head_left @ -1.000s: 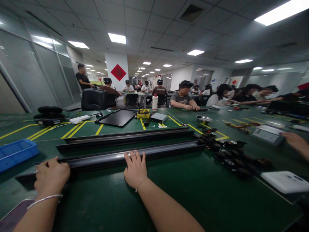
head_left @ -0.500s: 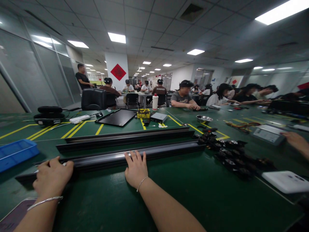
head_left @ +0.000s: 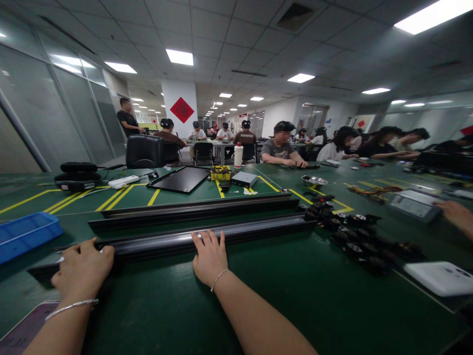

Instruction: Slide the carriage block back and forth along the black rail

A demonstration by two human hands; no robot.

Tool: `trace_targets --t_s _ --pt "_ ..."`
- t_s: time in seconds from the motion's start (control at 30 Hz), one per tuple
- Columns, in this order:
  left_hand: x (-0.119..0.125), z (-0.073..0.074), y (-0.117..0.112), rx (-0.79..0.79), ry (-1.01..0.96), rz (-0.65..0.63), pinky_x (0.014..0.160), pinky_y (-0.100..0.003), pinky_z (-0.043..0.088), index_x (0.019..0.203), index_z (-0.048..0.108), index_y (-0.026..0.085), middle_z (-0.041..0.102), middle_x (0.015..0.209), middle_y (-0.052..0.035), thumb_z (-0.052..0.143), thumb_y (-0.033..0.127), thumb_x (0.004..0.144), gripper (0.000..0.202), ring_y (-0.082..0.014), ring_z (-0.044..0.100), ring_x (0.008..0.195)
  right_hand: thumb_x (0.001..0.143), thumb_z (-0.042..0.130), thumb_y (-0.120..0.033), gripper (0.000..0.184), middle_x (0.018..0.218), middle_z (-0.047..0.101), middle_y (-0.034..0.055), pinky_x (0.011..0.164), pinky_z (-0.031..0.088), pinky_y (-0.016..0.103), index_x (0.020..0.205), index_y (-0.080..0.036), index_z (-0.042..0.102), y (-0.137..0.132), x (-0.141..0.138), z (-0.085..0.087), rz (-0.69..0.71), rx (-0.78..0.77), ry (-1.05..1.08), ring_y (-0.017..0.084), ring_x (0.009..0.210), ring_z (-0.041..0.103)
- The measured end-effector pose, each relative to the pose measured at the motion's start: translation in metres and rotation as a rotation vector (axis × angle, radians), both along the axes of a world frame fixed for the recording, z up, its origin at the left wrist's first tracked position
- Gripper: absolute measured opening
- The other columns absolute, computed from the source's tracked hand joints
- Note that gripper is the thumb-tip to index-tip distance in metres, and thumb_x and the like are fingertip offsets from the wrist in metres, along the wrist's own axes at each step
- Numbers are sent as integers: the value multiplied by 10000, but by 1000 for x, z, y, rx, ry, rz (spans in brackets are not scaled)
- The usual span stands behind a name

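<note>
A long black metal rail lies across the green table in front of me. My left hand is curled over the rail near its left end, fingers closed on it. Near the rail's middle my right hand rests with its fingers flat and together on the rail's top. Both wrists wear thin bracelets. Two more black rails lie parallel just behind it.
A blue bin sits at the left. A heap of small black parts lies right of the rails, with a white device beyond. Another person's hand reaches in at the right edge. Seated people work at the table's far side.
My left hand has slid a little to the right along the rail. The right hand stays put; the view has shifted slightly.
</note>
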State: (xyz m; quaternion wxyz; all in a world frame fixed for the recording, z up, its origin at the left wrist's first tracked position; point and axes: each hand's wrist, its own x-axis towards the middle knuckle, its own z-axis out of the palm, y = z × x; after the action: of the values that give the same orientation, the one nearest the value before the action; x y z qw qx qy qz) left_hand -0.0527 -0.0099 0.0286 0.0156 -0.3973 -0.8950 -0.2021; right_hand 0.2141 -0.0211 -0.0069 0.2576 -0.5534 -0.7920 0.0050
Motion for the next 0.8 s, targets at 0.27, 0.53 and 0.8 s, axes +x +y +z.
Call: trace_targets --t_s 0.27,0.53,0.8 --pt "-2 -1 0 20 8 -18 823 -522 394 1210 436 205 412 1231 -187 249 534 758 589 -357 442 1112 785 405 -299 534 1324 423 17 1044 38 495 1315 -304 337 -1 2 2 4 -10 -8 225 1235 278" --pt "-3 -2 2 1 26 -20 841 -508 388 1206 440 226 412 1219 -165 225 538 768 579 -345 443 1105 781 417 -304 545 1317 430 12 1043 56 482 1318 -318 329 -1 2 4 -2 -17 -44 218 1222 298" --pt "0 -1 -1 8 123 -56 843 -463 383 1173 472 200 454 1159 -159 256 475 780 526 -322 471 1067 773 429 -278 522 1326 419 16 1045 69 433 1290 -324 382 3 3 3 -45 -1 -12 200 1211 317"
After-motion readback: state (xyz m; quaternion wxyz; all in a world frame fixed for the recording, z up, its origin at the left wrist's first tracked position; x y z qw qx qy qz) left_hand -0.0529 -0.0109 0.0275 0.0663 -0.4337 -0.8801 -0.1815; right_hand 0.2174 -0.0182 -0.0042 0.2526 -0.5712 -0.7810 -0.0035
